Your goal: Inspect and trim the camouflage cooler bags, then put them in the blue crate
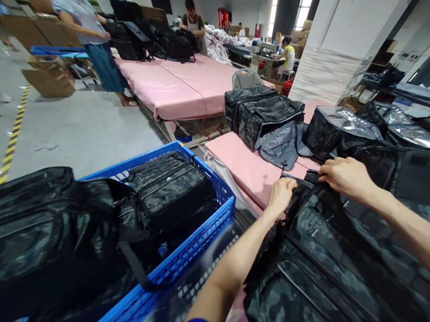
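A dark camouflage backpack (pixel 330 251) lies in front of me on a pink-covered table (pixel 234 158). At its far edge my left hand (pixel 283 195) is closed, pinching a dark strip of the bag. My right hand (pixel 344 178) grips the same edge a little to the right, fingers curled over it. Exactly which part lies under the fingers is hidden. Just beyond my hands, another camouflage bag (pixel 269 119) stands with a grey-lined flap (pixel 282 144) hanging open toward me.
To my left a blue plastic crate (pixel 217 224) holds several dark bags (pixel 171 188). More camouflage bags with shiny wrapping (pixel 356 121) crowd the right side. A white pillar (pixel 355 21) rises behind them. Two people stand by another pink table (pixel 182 89) with black backpacks.
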A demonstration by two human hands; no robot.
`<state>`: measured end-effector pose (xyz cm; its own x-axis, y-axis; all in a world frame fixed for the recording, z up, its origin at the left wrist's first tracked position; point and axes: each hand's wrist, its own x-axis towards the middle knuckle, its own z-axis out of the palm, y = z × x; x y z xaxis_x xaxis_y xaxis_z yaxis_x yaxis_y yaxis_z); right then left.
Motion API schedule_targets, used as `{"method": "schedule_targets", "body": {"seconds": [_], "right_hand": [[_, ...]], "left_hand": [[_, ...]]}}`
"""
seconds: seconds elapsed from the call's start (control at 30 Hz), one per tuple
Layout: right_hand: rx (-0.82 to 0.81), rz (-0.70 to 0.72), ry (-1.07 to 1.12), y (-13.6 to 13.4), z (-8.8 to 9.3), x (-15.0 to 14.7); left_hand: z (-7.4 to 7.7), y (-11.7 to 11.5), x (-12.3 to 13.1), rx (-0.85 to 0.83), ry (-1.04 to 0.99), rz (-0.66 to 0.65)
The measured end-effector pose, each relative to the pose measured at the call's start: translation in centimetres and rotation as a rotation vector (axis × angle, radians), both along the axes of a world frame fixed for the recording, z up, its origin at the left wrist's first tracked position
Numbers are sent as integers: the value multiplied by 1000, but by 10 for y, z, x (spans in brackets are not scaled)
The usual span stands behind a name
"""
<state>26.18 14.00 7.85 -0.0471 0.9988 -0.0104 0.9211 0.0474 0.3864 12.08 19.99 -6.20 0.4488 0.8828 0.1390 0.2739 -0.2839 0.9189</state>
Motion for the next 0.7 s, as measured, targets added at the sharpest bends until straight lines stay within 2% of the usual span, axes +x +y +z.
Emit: {"method": "schedule_targets", "body": {"seconds": [0.1,0.17,0.27,0.33,0.43,0.5,0.57,0.63,0.67,0.7], "right_hand": [[119,-172,147,-11,-3,19],[209,-347,340,-17,-7,30],[289,-522,555,-21,-15,42],[269,-528,590,-19,-19,48],[195,-506,704,-13,-29,49],[180,-480,789,-9,-35,42],[225,-448,883,-9,-36,31],[306,-409,984,-14,-23,21],[365,-383,1038,-19,-10,18],[428,-360,1087,-26,7,18]], "left_hand": [[9,-19,-18,202,118,108],[10,-40,-23,296,163,2],[0,-69,-32,263,97,-223],[-16,-82,-49,222,59,-254],[-52,-96,-88,112,129,-172],[-79,-106,-114,-55,213,-115],[-98,-116,-131,-216,210,-123],[-100,-119,-137,-291,133,-97],[-90,-116,-138,-281,95,-51],[-74,-110,-138,-240,70,17]]}}
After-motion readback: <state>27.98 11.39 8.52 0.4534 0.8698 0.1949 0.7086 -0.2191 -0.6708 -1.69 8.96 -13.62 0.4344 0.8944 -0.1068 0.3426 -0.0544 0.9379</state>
